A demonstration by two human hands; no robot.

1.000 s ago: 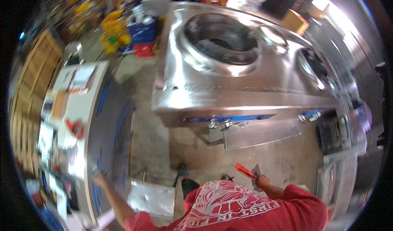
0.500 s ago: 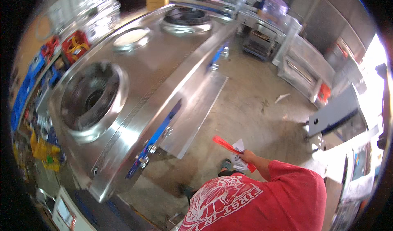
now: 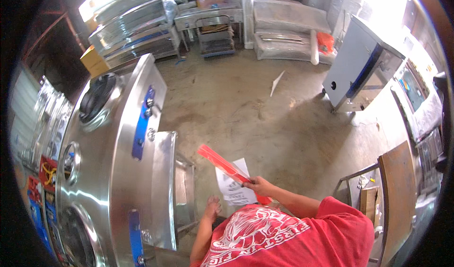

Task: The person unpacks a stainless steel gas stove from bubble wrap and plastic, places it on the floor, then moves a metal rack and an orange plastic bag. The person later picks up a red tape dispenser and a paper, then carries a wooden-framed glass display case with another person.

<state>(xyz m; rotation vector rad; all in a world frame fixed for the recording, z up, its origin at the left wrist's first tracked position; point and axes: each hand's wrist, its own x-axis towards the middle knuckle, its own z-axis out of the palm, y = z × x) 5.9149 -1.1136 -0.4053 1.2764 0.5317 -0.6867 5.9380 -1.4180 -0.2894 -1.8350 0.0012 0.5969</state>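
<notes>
My right hand point(image 3: 258, 185) is closed around a long, flat, folded red plastic strip point(image 3: 220, 162). One end of it points forward and left, and a bit of red shows below the hand too. Beside the strip is a white sheet of printed paper point(image 3: 226, 184), overlapped by it; whether my fingers also grip the paper I cannot tell. My left hand point(image 3: 213, 207) is low, just left of the paper, holding nothing, with its fingers apart. To its left stands a stainless steel cooking range point(image 3: 111, 139) with round burner openings and blue control panels.
A metal sheet point(image 3: 165, 186) juts from the range's front. A grey cabinet on casters point(image 3: 352, 70) stands at right, near a brown board point(image 3: 397, 196). Plastic-wrapped steel units point(image 3: 288, 18) and a trolley point(image 3: 215, 42) line the back. A white scrap point(image 3: 276, 83) lies on the concrete floor.
My view has swung right, so the range now sits at the left. My left hand has come into sight. The red strip and paper stay at my right hand, showing more fully.
</notes>
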